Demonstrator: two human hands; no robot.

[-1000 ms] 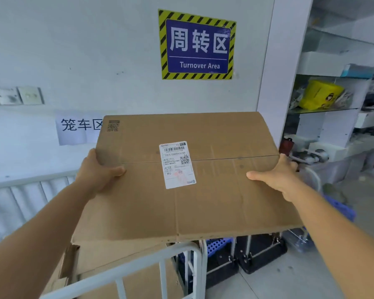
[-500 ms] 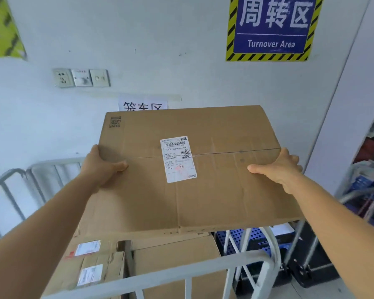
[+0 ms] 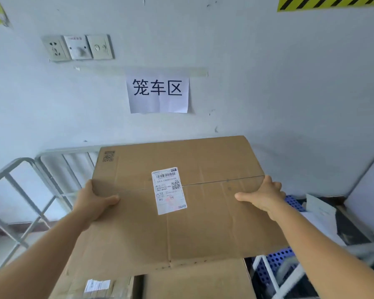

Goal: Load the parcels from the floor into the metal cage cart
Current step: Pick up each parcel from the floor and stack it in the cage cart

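flat brown parcel (image 3: 203, 212) level above cage cart (image 3: 52, 169)

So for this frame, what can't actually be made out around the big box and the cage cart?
- Head view: parcels in the cage cart, mostly hidden under the held box.
- Both hands' fingers, left hand and right hand, tucked under the box edges.
- Shipping label text: too small.
- Striped sign: cut off by top edge.
- The floor: mostly out of view.

Flat box (image 3: 203, 212) above other parcels (image 3: 194, 281), between both hands. Cage rails (image 3: 30, 182) left, wall paper sign (image 3: 158, 93) behind.
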